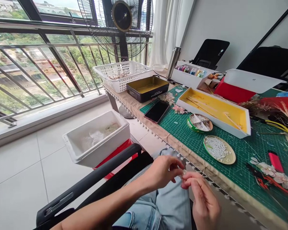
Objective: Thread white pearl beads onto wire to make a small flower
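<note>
Setting: glazed balcony with a steel railing (45,60); a black pedestal fan (121,28) stands beyond a long table (124,103) edged with a pom-pom fringe. A white foam box (97,137) sits on a red stool (115,153) on the floor tiles, left of the table.

On the table, a green cutting mat (230,150) carries most of the materials. A white box with a yellow interior (213,111) holds thin wooden sticks. A white plastic basket (121,75) stands beside a black tin (140,95) printed "ICE MOONCAKE" (the line above is too small to read). A smartphone (157,111) lies face up on the mat's near left. A round divided green tin (199,123) holds pale beads, and an oval plate (219,149) holds a heap of small pearls.

Work area: both hands are raised over a pale denim lap (156,207), just off the table's near edge and well apart from the plate. A small pale bead (183,172) sits at the tips of the left hand (162,172), with thumb and fingers pinched on it. The right hand (201,199) is just below, its fingertips (188,182) pressed together on a thin wire (203,167) (exact threading hidden by the fingers).
</note>
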`<state>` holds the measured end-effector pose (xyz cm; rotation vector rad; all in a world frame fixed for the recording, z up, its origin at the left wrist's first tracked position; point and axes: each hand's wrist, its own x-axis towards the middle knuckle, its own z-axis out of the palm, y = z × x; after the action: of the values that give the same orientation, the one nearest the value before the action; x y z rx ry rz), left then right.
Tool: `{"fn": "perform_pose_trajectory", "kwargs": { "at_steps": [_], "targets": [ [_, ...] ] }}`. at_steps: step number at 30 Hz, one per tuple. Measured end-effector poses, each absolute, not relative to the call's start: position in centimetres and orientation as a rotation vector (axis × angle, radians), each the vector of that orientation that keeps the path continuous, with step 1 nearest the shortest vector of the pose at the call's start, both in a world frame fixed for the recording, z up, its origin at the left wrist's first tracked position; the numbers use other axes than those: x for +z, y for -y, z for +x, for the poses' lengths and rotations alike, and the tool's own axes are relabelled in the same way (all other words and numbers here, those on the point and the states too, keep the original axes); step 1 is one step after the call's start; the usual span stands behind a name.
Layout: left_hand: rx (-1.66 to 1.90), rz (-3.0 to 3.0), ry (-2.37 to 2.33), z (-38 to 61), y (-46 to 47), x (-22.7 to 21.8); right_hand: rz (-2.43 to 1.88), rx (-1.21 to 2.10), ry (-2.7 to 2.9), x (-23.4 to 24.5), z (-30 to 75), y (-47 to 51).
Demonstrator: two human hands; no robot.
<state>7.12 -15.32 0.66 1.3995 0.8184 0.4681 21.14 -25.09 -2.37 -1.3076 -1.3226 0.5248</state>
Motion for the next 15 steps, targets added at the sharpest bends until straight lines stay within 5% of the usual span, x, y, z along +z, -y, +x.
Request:
{"fn": "perform_pose_trajectory", "kwargs": {
  "at_steps": [15],
  "targets": [
    [0.277,1.115,-0.581,7.0,14.2,-1.1,-1.077,0.791,1.180,-3.3,22.1,24.4]
  ]
}}
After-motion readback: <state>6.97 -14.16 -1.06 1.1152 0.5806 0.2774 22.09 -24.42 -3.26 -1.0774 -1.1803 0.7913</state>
